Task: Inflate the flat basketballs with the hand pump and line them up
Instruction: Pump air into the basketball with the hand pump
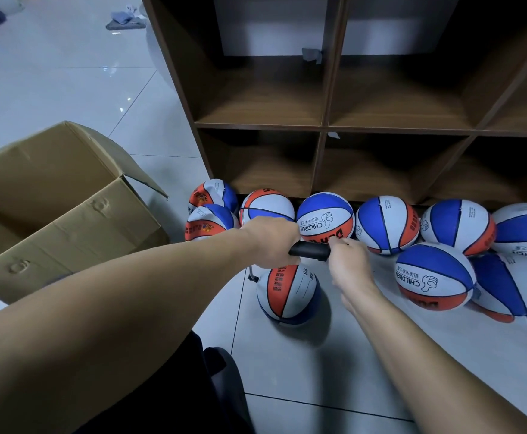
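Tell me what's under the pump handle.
A ball sits below the pump handle, with the thin shaft beside it. The left hand covers the joint.

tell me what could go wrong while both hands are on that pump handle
1. Neither the left hand nor the right hand steadies the ball under the pump handle; it sits free on the floor tile and could roll, possibly bending the hose.
2. A rolling ball might knock the row of balls lined up by the shelf.
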Tool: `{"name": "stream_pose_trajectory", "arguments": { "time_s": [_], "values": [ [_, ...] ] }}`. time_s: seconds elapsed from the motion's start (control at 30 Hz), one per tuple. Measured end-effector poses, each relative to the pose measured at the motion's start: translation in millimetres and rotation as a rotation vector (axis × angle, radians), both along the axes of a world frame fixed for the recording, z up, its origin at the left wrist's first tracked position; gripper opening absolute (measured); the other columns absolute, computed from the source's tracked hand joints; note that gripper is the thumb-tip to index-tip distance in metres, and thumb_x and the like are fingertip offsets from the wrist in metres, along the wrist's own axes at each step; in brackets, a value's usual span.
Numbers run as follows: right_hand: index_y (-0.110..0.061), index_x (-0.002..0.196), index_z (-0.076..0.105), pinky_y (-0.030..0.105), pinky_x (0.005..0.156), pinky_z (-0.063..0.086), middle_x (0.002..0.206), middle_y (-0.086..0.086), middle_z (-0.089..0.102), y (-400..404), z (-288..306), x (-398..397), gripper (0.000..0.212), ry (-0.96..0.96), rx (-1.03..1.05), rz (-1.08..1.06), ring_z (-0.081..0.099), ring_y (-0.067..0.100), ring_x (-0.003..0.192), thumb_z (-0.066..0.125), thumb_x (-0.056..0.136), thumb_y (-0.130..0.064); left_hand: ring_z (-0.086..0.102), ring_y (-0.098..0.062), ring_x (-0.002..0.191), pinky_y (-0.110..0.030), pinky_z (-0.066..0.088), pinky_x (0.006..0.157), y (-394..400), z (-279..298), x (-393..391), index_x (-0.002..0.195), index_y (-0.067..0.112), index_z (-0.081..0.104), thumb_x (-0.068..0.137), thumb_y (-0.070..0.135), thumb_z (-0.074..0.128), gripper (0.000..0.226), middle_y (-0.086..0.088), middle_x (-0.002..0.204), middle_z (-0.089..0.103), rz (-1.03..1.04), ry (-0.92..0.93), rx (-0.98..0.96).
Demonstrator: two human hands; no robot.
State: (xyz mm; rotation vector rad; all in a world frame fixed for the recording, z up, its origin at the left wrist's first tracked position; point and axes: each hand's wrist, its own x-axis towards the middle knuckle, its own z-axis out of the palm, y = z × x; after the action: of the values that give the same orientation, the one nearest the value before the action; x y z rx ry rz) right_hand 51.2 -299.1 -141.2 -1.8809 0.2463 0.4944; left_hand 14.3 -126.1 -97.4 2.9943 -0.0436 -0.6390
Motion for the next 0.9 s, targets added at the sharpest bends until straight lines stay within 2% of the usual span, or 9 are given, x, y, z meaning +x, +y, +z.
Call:
{"name": "stream_pose_trajectory", "arguments": {
  "time_s": [0.1, 0.27, 0.37, 0.43, 0.5, 0.57, 0.67, 0.77, 0.9],
  "values": [
    [-0.020, 0.072, 0.043, 0.038, 0.060, 0.027, 0.063, 0.001, 0.036, -15, 2, 15, 0.027, 0.011, -0.035, -0.036, 0.032, 0.023, 0.063, 0.055, 0.096, -0.025, 0.059, -0.016, 0.068, -0.033, 0.047, 0.062, 11, 3, 3, 0.079, 0.029, 0.053, 0.100, 0.047, 0.067, 0.031, 0.004, 0.075, 0.061, 0.032, 0.027, 0.022],
    [-0.021, 0.087, 0.058, 0.037, 0.054, 0.020, 0.064, 0.002, 0.029, -42, -1, 39, 0.002, 0.037, -0.044, -0.134, 0.024, 0.022, 0.060, 0.059, 0.086, -0.021, 0.066, -0.021, 0.079, -0.035, 0.053, 0.068, 37, 3, 0, 0.083, 0.029, 0.059, 0.099, 0.049, 0.068, 0.028, 0.001, 0.082, 0.066, 0.101, 0.099, 0.065],
    [-0.012, 0.073, 0.049, 0.040, 0.056, 0.025, 0.063, 0.001, 0.030, -41, -4, 38, 0.017, 0.037, -0.039, -0.180, 0.027, 0.024, 0.065, 0.058, 0.085, -0.019, 0.066, -0.021, 0.077, -0.035, 0.052, 0.066, 34, 3, 0, 0.082, 0.028, 0.057, 0.100, 0.050, 0.067, 0.030, 0.000, 0.081, 0.066, 0.088, 0.094, 0.071],
    [-0.016, 0.062, 0.037, 0.043, 0.061, 0.029, 0.060, 0.001, 0.032, -34, -2, 30, 0.030, -0.011, -0.049, -0.203, 0.030, 0.026, 0.067, 0.056, 0.085, -0.018, 0.064, -0.020, 0.073, -0.034, 0.051, 0.064, 27, 4, 0, 0.082, 0.028, 0.057, 0.101, 0.048, 0.066, 0.029, 0.000, 0.079, 0.065, 0.061, 0.073, 0.066],
    [-0.018, 0.058, 0.034, 0.041, 0.062, 0.030, 0.058, 0.001, 0.036, -27, 2, 23, 0.037, -0.054, -0.065, -0.191, 0.032, 0.026, 0.065, 0.054, 0.089, -0.015, 0.060, -0.018, 0.070, -0.031, 0.047, 0.061, 18, 4, 0, 0.086, 0.027, 0.059, 0.102, 0.045, 0.065, 0.025, 0.002, 0.077, 0.062, 0.043, 0.052, 0.042],
    [-0.016, 0.060, 0.040, 0.037, 0.061, 0.031, 0.061, 0.003, 0.044, -21, 4, 16, 0.036, -0.087, -0.094, -0.179, 0.037, 0.027, 0.062, 0.053, 0.095, -0.016, 0.057, -0.015, 0.067, -0.030, 0.042, 0.059, 11, 4, -1, 0.090, 0.026, 0.060, 0.103, 0.044, 0.065, 0.023, 0.003, 0.077, 0.060, 0.028, 0.030, 0.032],
    [-0.014, 0.065, 0.044, 0.037, 0.062, 0.034, 0.068, 0.004, 0.048, -11, 3, 4, 0.035, -0.129, -0.093, -0.148, 0.041, 0.025, 0.065, 0.049, 0.099, -0.018, 0.057, -0.015, 0.068, -0.031, 0.041, 0.059, 8, 5, -3, 0.090, 0.028, 0.058, 0.103, 0.044, 0.065, 0.021, 0.004, 0.077, 0.061, 0.010, 0.006, 0.038],
    [-0.018, 0.066, 0.043, 0.035, 0.059, 0.032, 0.075, 0.002, 0.048, -1, 1, -8, 0.036, -0.139, -0.077, -0.118, 0.043, 0.022, 0.067, 0.048, 0.102, -0.020, 0.058, -0.016, 0.067, -0.032, 0.043, 0.060, 8, 6, -5, 0.083, 0.030, 0.054, 0.102, 0.044, 0.064, 0.026, 0.004, 0.076, 0.060, -0.007, -0.013, 0.060],
    [-0.017, 0.067, 0.043, 0.036, 0.062, 0.037, 0.075, 0.002, 0.051, 7, 3, -17, 0.039, -0.141, -0.033, -0.113, 0.046, 0.022, 0.068, 0.049, 0.105, -0.020, 0.052, -0.013, 0.062, -0.033, 0.041, 0.059, 1, 4, -7, 0.075, 0.031, 0.042, 0.102, 0.045, 0.063, 0.038, 0.006, 0.072, 0.055, -0.021, -0.049, 0.053]
  ]
}}
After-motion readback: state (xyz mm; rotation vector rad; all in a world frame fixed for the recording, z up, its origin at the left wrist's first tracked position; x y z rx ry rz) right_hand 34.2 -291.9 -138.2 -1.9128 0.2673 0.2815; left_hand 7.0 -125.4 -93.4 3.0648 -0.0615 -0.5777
